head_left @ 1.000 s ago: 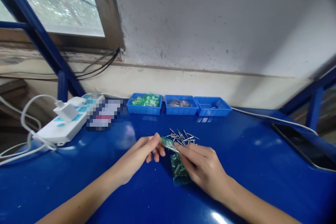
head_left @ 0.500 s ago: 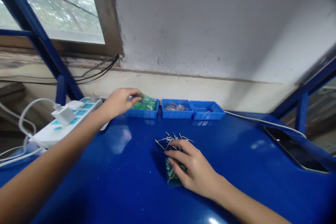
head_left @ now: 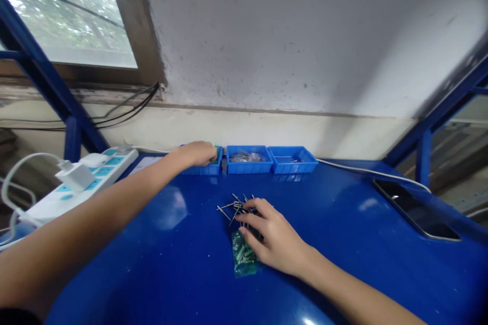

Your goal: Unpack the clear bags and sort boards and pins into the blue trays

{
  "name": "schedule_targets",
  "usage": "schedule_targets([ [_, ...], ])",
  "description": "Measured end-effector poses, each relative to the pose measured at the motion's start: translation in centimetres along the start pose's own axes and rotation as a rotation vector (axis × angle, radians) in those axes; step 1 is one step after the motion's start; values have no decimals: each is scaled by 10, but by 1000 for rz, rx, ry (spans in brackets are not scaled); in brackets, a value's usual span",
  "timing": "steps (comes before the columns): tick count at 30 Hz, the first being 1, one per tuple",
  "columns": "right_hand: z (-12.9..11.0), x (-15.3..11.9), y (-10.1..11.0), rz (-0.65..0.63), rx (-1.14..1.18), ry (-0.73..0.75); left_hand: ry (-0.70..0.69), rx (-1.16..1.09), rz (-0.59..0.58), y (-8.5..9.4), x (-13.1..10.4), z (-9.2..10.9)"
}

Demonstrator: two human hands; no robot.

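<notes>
My left hand point(head_left: 202, 154) reaches over the leftmost blue bin point(head_left: 202, 169), which holds green packets; its fingertips are hidden down in the bin. Near the middle of the blue table, my right hand point(head_left: 269, 233) is spread with bent fingers over a loose pile of thin metal rivets point(head_left: 237, 205). Under and beside its thumb lies a small green clear bag point(head_left: 245, 260) with metal pieces inside. Nothing is gripped in the right hand.
The middle blue bin point(head_left: 249, 166) holds clear packets, the right blue bin point(head_left: 293, 167) a few thin pieces. A white power strip point(head_left: 49, 203) with plugs stands at left, a dark phone point(head_left: 415, 209) lies at right, and a white cable point(head_left: 373, 168) runs along the back.
My left hand has gone down into the left bin, and the green packet seen at its fingers is now mostly hidden. More of the bag beside my right hand shows. The view has shifted slightly.
</notes>
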State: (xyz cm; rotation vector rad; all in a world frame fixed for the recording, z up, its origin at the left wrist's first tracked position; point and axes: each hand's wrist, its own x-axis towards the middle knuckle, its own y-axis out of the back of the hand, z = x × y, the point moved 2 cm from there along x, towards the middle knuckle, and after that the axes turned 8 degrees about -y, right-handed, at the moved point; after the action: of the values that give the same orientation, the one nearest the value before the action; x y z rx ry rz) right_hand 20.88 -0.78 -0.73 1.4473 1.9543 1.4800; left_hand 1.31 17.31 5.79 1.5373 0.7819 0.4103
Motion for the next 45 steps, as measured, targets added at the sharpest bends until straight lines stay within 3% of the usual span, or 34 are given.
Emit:
schedule_targets([
  [5,-2,1,7,-82,-8,41,3,4,2,-2,0,6],
  [7,-2,1,13,-137,-23,69,-8,24,123,-2,-11,21],
  [9,-2,0,18,-191,-46,92,-51,33,396,-6,-29,45],
  [11,-1,-2,21,-238,-72,111,-114,-45,508,-20,-49,71],
  [14,-1,-4,21,-284,-72,139,-163,-215,540,-48,-76,103],
  [16,-2,-3,18,-279,-23,132,-144,-341,551,-61,-89,114],
  [20,0,1,11,-186,244,-14,-20,-615,614,-62,-97,120],
  [23,5,2,7,-14,425,-142,74,-895,536,-60,-96,126],
  [25,6,1,8,130,446,-131,109,-1065,484,-62,-94,132],
  [29,-3,-4,14,317,317,145,191,-1467,419,-70,-92,140],
  [32,-12,-11,17,339,209,336,171,-1862,257,-72,-91,145],
  [34,-15,-14,16,327,138,385,128,-1998,263,-70,-90,146],
  [37,-14,-13,14,325,37,300,100,-1892,477,-66,-91,142],
  [41,-8,-5,10,221,67,-31,59,-1420,803,-64,-95,139],
  [43,-9,-3,11,122,211,-138,-55,-1126,898,-63,-98,142],
  [45,-12,-1,13,67,371,-184,-157,-899,919,-62,-100,147],
])
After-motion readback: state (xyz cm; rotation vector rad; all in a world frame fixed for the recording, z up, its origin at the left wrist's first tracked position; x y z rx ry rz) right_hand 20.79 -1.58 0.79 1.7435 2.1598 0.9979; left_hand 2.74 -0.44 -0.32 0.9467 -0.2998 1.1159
